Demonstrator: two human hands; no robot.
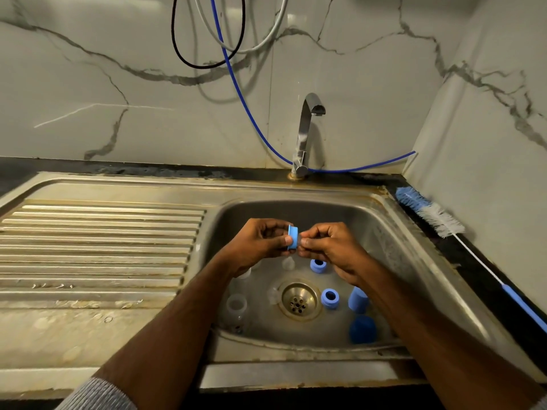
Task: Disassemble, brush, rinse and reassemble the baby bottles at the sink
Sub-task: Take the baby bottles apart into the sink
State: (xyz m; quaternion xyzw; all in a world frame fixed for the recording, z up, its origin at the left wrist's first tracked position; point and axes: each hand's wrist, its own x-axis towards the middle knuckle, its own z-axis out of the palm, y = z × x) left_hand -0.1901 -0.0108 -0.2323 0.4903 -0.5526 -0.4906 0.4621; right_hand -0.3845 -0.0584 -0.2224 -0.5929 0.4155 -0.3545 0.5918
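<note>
Over a worn steel sink [414, 232] backed by marble-veined wall [88, 84], left hand [257, 247] and right hand [331, 247] fingers pinch a blue collar [293, 237]; brush [429, 213] at three o'clock.

I hold a blue screw ring [293, 237] on edge above the basin. Below lie two more blue rings [318, 266], two blue caps [362, 329], clear bottles [236, 306] and clear teats [288, 263].

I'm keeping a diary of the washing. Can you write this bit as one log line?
left hand grips blue plastic collar ring | right hand pinches clear teat | tap off | brushing not begun
</note>
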